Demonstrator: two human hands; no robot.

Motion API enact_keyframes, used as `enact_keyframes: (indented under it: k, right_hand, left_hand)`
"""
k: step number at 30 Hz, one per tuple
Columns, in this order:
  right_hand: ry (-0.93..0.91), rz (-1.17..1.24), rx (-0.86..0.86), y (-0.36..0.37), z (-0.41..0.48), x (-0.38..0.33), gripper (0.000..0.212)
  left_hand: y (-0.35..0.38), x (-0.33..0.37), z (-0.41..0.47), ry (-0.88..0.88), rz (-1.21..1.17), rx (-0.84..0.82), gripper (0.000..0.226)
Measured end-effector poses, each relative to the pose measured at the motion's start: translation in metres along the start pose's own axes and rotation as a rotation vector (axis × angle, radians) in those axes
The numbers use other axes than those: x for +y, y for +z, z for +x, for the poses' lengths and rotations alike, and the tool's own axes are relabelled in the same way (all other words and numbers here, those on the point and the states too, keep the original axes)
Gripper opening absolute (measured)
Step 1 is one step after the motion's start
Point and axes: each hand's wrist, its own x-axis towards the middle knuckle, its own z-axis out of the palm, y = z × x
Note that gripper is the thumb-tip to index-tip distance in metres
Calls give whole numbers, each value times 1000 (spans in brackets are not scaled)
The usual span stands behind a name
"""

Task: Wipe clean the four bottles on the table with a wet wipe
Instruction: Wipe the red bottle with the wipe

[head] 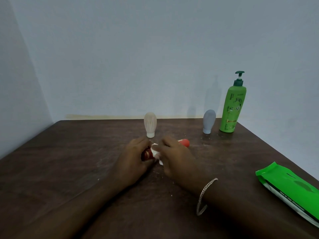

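Near the middle of the table (69,161), the left hand (134,159) grips the lying red bottle (185,143), and the right hand (174,154) clasps a wet wipe (155,151) around it. Wiping seems under way; next probably needs turning the bottle.

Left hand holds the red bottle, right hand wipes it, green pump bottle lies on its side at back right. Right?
No. In the head view the green pump bottle stands upright at back right, not on its side. The rest holds: the left hand holds the red bottle, and the right hand rubs the wipe on it.
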Motion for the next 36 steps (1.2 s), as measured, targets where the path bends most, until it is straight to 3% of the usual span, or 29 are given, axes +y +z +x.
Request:
enact_keyframes:
  k: [5, 13, 16, 19, 22, 24, 27, 29, 33, 36]
  right_hand:
    - [-49, -58, 57, -2, 0, 12, 35]
    - [347, 63, 111, -20, -4, 91, 33]
    - [406, 175, 124, -17, -7, 98, 29]
    - [435, 259, 102, -14, -6, 96, 26]
    - [423, 180, 17, -13, -2, 84, 25]
    - [423, 134, -56, -17, 0, 67, 24]
    - [406, 265, -112, -10, -3, 33, 20]
    - [349, 365, -84, 1, -7, 5, 13]
    - [174, 310, -72, 13, -7, -15, 9]
    - [269, 290, 10, 8, -5, 13, 10]
  left_hand:
    - [-1, 6, 3, -72, -92, 1, 37]
    - [-8, -2, 10, -243, -219, -42, 50]
    - [-13, -5, 11, -296, -369, -32, 51]
    - [-18, -8, 12, -365, -540, 21, 66]
    - [-18, -7, 12, -447, -781, 102, 74]
    - [-17, -4, 12, -495, -976, 151, 67]
    - [-11, 8, 10, -523, -1116, 180, 51]
    - [-3, 15, 8, -543, -1070, 181, 50]
    - [3, 24, 6, -505, -650, 221, 44]
    - [-1, 11, 7, -339, -208, 97, 64]
